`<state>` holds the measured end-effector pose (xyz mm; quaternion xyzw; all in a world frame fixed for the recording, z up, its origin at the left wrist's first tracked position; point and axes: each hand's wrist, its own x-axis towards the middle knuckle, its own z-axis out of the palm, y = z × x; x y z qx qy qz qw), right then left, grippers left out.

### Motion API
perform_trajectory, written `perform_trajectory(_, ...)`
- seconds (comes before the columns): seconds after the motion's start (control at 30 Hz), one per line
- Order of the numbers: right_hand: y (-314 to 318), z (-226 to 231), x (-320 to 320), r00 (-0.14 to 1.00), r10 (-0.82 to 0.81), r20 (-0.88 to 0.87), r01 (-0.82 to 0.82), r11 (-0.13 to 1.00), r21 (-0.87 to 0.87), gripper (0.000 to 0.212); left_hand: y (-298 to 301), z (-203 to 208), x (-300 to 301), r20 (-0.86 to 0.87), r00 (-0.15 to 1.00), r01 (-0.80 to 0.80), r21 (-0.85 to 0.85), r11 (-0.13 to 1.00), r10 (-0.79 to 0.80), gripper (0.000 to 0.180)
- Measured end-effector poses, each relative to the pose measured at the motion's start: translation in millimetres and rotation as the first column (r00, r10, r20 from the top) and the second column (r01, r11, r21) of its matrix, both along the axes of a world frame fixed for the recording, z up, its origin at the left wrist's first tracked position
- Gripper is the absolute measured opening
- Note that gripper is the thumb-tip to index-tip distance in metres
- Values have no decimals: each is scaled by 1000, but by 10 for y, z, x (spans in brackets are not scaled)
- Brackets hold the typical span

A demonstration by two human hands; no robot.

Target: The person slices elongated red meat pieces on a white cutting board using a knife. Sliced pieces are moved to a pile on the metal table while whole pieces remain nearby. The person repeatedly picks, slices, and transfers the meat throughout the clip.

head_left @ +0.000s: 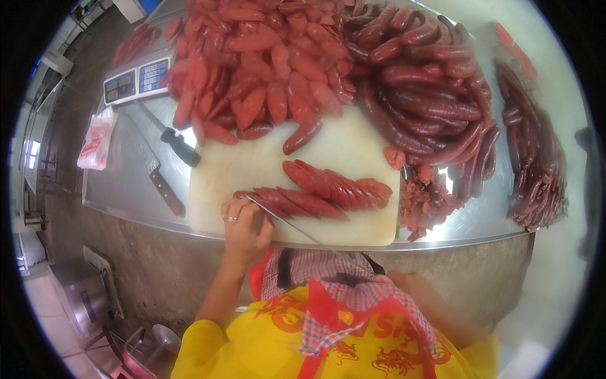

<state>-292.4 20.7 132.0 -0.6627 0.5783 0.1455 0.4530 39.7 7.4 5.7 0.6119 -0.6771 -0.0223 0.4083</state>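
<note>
While nr knife blade (288, 222), L hand (245, 222) w/ grip on sliced sausage (303, 202); R hand (404, 280) unclear.

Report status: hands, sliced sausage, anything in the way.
Left hand at nearer sliced sausage, knife blade alongside. Right hand partly hidden, grip unclear. Second sliced sausage lies close beyond.
</note>
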Motion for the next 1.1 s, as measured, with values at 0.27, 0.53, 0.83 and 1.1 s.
perform_trajectory(0.27, -418, -719, 659, 978, 85, 192, -66, 993, -101, 69, 10, -54, 18, -26, 1000, 9, -2, 1000, -9, 26)
perform_trajectory(0.53, -464, -423, 172, 988, 42, 150, -42, 999, -7, 81, -3, -23, -40, 38, 998, -42, -27, 999, 43, 27)
perform_trajectory(0.83, -366, -548, -1112, 757, -635, 154, 538, 739, 406, 77, -158, -179, -613, -484, 814, -282, 152, 947, 321, 50)
perform_trajectory(1.1, -343, -676, -1391, 702, -712, 27, 584, 597, 550, 75, -923, -119, -1032, -505, 845, -138, 109, 984, 174, 62)
